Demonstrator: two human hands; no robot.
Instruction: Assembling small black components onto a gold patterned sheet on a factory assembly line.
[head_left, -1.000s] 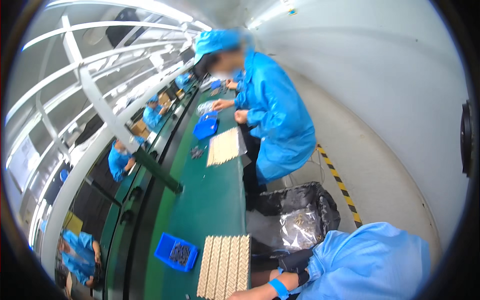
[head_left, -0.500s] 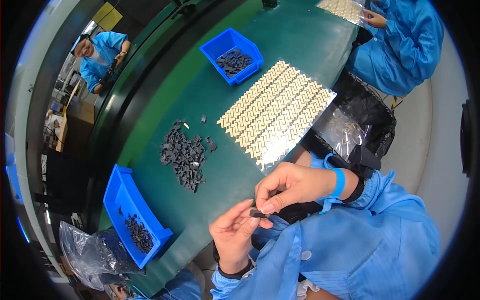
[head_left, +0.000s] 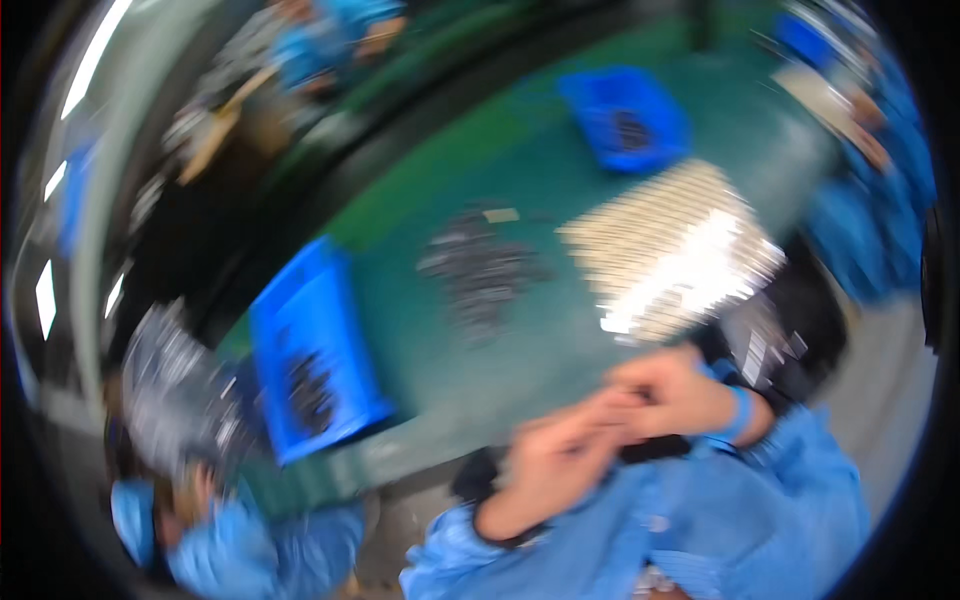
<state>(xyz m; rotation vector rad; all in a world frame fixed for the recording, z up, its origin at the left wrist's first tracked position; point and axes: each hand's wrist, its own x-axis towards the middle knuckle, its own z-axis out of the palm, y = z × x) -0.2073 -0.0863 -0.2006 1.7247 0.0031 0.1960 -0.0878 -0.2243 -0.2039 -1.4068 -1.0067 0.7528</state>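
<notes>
My left hand and my right hand meet in front of my body at the table's near edge, and the picture is smeared by motion. Their fingers are closed together. Half a second ago both hands pinched a small black block; now it is hidden between the blurred fingertips. Beyond my hands lies a loose heap of small black blocks on the green table. To the right of the heap, a sheet with rows of small cream-coloured pieces lies flat, its near right part shining with glare.
A blue bin with dark parts stands left, beside a clear plastic bag. Another blue bin holds dark parts at the back. Co-workers in blue sit at right and lower left; another is across. A black bag hangs at right.
The whole view has swung, so table, bins and sheet appear shifted to the right and blurred. My hands stay together and have closed in on each other; a co-worker at lower left shows more fully.
</notes>
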